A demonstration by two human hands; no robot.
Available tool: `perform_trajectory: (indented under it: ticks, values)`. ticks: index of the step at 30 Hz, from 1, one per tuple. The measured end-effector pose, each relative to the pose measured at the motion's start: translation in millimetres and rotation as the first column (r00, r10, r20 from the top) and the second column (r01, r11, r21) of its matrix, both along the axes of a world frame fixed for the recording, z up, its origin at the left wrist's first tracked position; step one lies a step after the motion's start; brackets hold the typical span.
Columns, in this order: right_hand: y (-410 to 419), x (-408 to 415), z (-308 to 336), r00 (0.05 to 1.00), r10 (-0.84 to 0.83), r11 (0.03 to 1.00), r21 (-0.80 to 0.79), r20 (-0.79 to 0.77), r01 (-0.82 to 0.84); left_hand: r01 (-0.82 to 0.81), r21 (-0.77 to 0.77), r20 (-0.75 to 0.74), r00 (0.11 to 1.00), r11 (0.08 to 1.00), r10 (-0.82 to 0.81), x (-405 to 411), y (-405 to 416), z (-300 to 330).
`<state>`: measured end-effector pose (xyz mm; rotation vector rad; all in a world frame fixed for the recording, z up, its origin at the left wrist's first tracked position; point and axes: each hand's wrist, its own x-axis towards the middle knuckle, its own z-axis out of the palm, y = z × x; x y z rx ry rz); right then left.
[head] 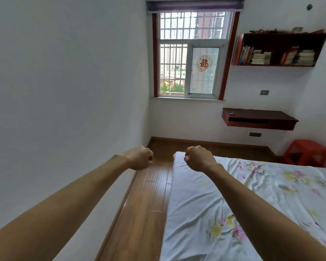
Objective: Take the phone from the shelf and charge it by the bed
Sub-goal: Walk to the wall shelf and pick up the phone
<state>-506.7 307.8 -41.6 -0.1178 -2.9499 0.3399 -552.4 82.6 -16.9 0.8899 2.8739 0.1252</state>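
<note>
A small dark phone [231, 113] lies on the left end of a low dark-red wall shelf [262, 117] under the window, far across the room. Both arms reach straight out in front of me. My left hand [140, 157] is curled into a loose fist over the strip of floor beside the wall, holding nothing. My right hand [197, 158] is also a loose fist, held above the far corner of the bed [224, 200], which has a white flowered sheet. Both hands are well short of the shelf.
A narrow strip of wooden floor [151, 194] runs between the left wall and the bed. A barred window [192, 53] is ahead, a bookshelf [279, 49] high on the right wall, sockets [255, 134] below the low shelf, and a red stool [307, 151] at the right.
</note>
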Motion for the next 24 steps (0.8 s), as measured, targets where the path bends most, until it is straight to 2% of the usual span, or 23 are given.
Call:
perform_trajectory:
  ticks: [5, 11, 17, 24]
  values:
    - [-21.7, -92.0, -9.0, 0.995, 0.1, 0.995, -0.001, 0.011, -0.1, -0.081, 0.033, 0.014, 0.997, 0.996, 0.081, -78.7, -16.7, -4.4]
    - [-43.8, -206.2, -37.0, 0.992, 0.11, 0.993, 0.041, 0.062, -0.112, -0.104, 0.045, 0.057, 0.993, 0.994, 0.101, -191.9, -42.6, -37.4]
    - [-61.7, -341.9, -27.9, 0.999, 0.035, 0.999, 0.034, 0.036, -0.036, -0.077, 0.078, 0.026, 0.997, 0.994, 0.075, -338.0, -74.6, -41.1]
    - [-57.6, -450.9, -25.3, 0.994, -0.09, 0.996, -0.022, 0.067, 0.092, 0.0, 0.164, -0.016, 1.0, 0.986, 0.002, -487.1, -75.0, -30.8]
